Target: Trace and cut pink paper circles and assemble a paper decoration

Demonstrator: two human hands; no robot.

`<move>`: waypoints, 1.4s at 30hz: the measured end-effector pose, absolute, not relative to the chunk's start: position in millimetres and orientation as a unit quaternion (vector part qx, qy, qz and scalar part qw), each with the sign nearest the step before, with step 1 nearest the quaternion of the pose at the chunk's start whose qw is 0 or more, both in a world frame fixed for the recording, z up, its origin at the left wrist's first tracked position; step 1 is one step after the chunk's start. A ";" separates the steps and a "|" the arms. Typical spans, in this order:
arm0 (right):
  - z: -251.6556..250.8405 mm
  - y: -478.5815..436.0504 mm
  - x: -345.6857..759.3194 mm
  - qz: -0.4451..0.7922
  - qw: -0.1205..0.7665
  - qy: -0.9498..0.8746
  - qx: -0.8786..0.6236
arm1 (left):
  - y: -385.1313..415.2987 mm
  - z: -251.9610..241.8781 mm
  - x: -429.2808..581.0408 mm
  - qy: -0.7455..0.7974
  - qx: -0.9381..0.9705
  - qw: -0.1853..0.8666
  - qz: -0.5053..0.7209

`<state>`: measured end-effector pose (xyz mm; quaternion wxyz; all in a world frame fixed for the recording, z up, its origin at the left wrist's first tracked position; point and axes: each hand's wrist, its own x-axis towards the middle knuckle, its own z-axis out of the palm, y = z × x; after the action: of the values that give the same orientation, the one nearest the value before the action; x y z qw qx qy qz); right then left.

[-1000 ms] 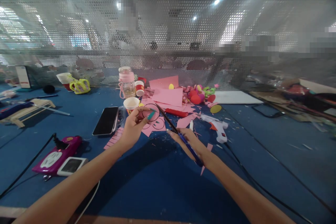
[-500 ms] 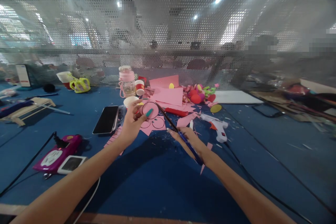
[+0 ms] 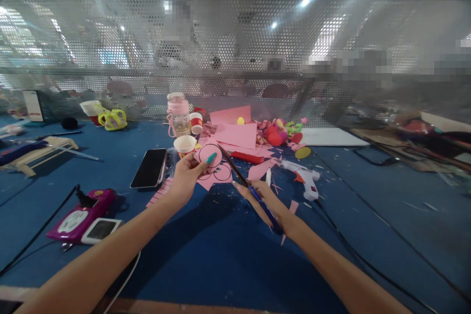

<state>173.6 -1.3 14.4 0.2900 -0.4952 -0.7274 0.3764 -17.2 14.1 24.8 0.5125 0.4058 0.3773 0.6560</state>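
Pinched in my left hand (image 3: 187, 174) is a piece of pink paper (image 3: 208, 153) with a circle drawn on it in dark line. My right hand (image 3: 267, 201) is closed round the blue handles of a pair of scissors (image 3: 241, 176). Their dark blades point up and left, with the tips at the right edge of the pink paper. Below the held piece, a pink sheet with drawn circles (image 3: 222, 173) lies on the blue table. A paper cup (image 3: 184, 144) stands just behind my left hand.
A white glue gun (image 3: 307, 179) with a black cord lies to the right. Pink paper sheets (image 3: 235, 135), a red cutter (image 3: 247, 157) and colourful craft pieces (image 3: 279, 132) are behind my hands. On the left are a phone (image 3: 149, 168) and a purple power strip (image 3: 83, 216). A pink bottle (image 3: 178, 115) stands behind.
My left hand has turned a little and shifted slightly left with the pink paper, uncovering more of the cup. The scissors stay at the paper's right edge.
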 end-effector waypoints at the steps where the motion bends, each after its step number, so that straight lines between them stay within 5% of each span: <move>1: 14.9 -1.3 173.6 0.376 0.289 -0.727 -0.497 | 14.2 24.8 -18.3 0.380 0.423 0.497 0.655; 42: 22.2 -5.5 173.0 0.383 0.279 -0.728 -0.496 | 12.5 25.0 -19.6 0.396 0.478 0.422 0.661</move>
<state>173.0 -5.5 22.2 0.2786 -0.4957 -0.7282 0.3827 -19.6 12.5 25.0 0.4215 0.4782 0.3964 0.6607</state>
